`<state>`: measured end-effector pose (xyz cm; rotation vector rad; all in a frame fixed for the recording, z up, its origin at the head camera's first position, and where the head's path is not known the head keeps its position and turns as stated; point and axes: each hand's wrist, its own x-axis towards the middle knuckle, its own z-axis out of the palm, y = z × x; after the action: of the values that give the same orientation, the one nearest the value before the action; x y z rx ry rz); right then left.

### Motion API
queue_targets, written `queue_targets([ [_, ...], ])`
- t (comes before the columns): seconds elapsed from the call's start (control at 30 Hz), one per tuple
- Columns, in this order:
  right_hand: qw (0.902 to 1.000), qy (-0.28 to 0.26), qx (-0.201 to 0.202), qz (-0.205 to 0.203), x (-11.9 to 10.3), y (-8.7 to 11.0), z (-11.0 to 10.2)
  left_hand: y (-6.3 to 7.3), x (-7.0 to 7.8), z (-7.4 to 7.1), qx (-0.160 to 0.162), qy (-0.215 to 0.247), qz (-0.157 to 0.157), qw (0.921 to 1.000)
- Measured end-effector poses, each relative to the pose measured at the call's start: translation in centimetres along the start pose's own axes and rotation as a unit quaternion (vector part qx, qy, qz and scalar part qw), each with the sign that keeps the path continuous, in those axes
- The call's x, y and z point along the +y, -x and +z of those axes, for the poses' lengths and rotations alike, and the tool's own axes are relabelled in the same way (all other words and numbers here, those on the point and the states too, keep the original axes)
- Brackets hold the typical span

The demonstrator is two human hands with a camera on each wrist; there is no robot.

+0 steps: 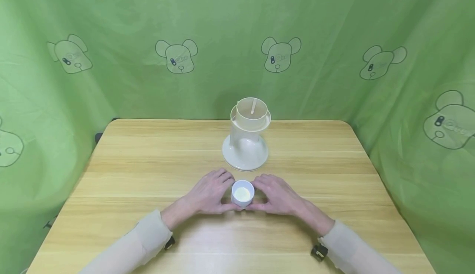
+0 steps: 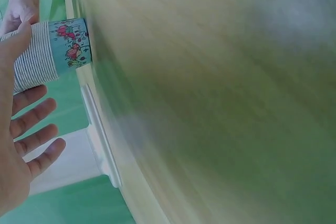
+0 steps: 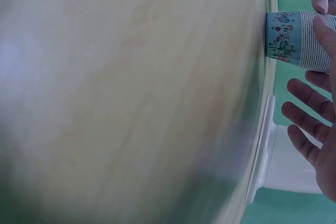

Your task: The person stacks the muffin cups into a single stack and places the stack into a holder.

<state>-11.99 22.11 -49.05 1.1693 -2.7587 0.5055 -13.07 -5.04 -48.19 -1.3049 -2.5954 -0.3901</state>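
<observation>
A stack of nested paper cups [image 1: 243, 194] stands upright at the table's middle, its white top mouth facing up. In the left wrist view the lowest cup [image 2: 71, 45] is blue with red flower-like prints, below many white rims. My left hand [image 1: 213, 193] grips the stack from the left, thumb at the near side. From the right, my right hand [image 1: 276, 195] holds it the same way. The right wrist view shows the thumb on the rims and the other fingers [image 3: 310, 100] spread loosely. Some fingertips are hidden behind the stack.
Just beyond the cups stands a white cylindrical holder [image 1: 245, 158] with a wide round base and an open, slotted cream-coloured top. The wooden table [image 1: 156, 154] has rounded far corners. Green curtains [image 1: 222, 18] with bear-head prints surround it at the back and sides.
</observation>
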Motion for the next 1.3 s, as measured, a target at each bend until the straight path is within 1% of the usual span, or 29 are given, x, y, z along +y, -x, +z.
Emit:
queue_targets([
  [0.23,0.9999,0.014,0.001,0.007,-0.11,0.07,0.48,0.17,0.09,0.26,-0.020,-0.003,-0.011,0.9997],
  [0.3,0.9998,0.019,0.004,0.007,-0.12,0.06,0.54,0.17,0.09,0.34,-0.021,-0.002,-0.012,0.9997],
  [0.47,0.9996,0.027,0.007,0.002,-0.18,0.00,0.57,0.18,0.05,0.46,-0.017,-0.007,-0.010,0.9998],
  [0.7,0.9993,0.036,0.008,-0.002,-0.34,-0.17,0.42,0.29,0.01,0.63,-0.020,-0.018,-0.009,0.9996],
  [1.0,0.9974,0.071,0.007,0.006,-0.60,-0.34,0.61,0.32,-0.02,0.91,-0.008,-0.020,-0.005,0.9998],
  [1.13,0.9973,0.072,0.011,0.011,-0.67,-0.33,0.69,0.32,-0.07,1.00,0.002,-0.023,0.001,0.9997],
  [1.23,0.9972,0.072,0.013,0.014,-0.71,-0.31,0.69,0.31,-0.05,0.89,0.000,-0.022,0.000,0.9998],
  [1.3,0.9970,0.075,0.014,0.014,-0.71,-0.30,0.67,0.27,-0.04,0.75,-0.007,-0.018,-0.002,0.9998],
])
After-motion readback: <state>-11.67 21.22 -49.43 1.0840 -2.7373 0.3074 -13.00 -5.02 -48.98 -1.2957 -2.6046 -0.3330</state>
